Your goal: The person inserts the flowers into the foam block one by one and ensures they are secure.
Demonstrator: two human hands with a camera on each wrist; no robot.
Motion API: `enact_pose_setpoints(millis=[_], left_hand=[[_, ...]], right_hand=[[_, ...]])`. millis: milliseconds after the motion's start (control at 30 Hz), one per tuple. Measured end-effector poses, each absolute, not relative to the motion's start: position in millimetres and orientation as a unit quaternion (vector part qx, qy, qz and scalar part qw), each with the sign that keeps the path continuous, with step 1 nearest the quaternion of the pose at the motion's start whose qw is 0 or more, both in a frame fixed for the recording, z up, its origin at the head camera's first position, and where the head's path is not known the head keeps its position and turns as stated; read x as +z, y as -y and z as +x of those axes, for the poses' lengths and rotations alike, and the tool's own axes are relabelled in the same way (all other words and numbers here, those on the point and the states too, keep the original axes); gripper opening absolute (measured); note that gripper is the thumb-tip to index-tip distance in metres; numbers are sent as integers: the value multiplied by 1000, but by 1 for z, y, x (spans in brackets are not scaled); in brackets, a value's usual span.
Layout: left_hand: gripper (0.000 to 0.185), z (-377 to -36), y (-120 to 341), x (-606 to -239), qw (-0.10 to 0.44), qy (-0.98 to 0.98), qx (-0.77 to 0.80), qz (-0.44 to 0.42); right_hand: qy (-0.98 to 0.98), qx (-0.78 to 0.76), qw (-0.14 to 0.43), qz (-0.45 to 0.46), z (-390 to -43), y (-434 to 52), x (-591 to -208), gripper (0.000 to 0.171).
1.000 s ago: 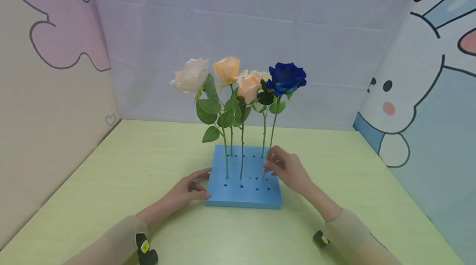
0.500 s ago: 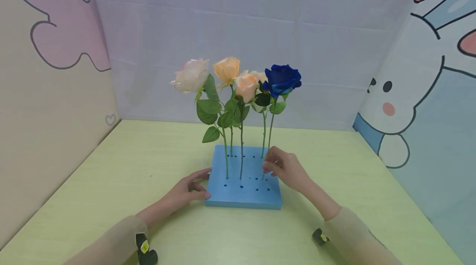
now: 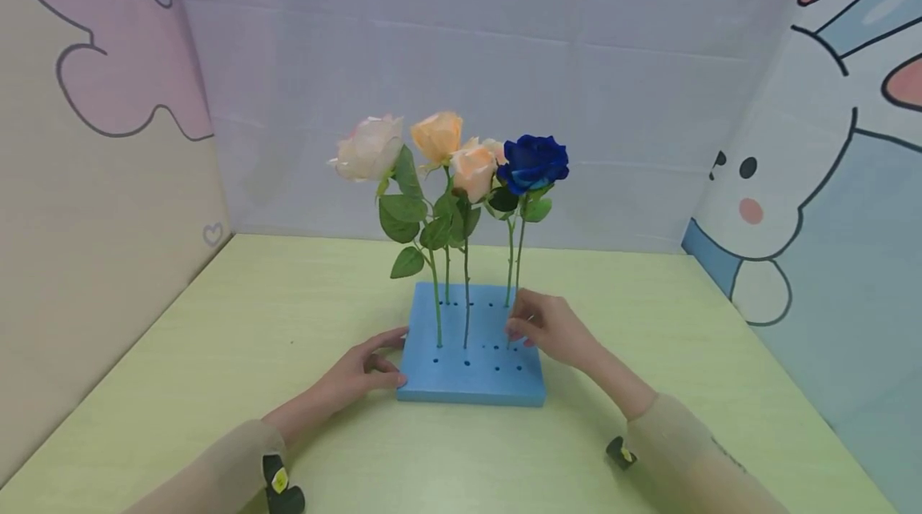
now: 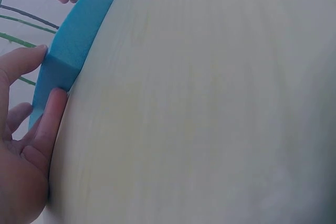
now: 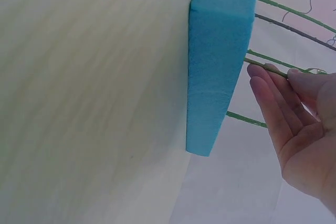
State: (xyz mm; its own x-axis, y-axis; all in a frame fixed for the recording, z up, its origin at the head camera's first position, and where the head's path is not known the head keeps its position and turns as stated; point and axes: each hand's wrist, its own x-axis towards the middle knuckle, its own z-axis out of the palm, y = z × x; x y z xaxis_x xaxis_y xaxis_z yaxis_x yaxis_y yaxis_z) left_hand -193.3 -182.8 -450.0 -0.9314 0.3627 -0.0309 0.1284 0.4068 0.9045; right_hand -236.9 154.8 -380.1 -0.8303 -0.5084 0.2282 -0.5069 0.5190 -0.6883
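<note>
My right hand [image 3: 551,330] pinches the lower stem of a blue rose [image 3: 533,164] between thumb and fingertips. The stem's lower end meets the right part of a light blue foam block [image 3: 471,383] with small holes. In the right wrist view, the pinched stem [image 5: 278,71] comes down to the block's face. My left hand [image 3: 367,368] touches the block's left side with fingers fairly straight, the thumb at the near left corner. Standing in the block are a pale pink rose [image 3: 370,150], a yellow-orange rose [image 3: 438,138] and a peach rose [image 3: 474,170]. Another pale rose is mostly hidden behind.
The block lies on a pale yellow-green table [image 3: 302,290]. A plain light backdrop [image 3: 461,34] stands behind it, with cartoon-printed panels to the left and right. Each forearm wears a dark wrist device, such as the one on the left [image 3: 282,490].
The blue rose's head has shifted left and a little down, its stem becoming more upright. My right hand moved slightly left with it; my left hand stays on the block.
</note>
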Motion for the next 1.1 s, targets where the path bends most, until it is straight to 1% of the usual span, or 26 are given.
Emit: enact_pose_setpoints(millis=[533,800,1100], left_hand=[[76,-191,183,-448,112,-830,528,141],[78,-190,183,-447,112,-829,528,143],[77,-190,182,-446,114,-830,527,144]], right_hand=[[-876,-392,43,-278,-239,-154,-385,8],[-868,-399,49,-291,-239,-154,-382,7],[-873,-397,50,-278,-239,-154,-383,9]])
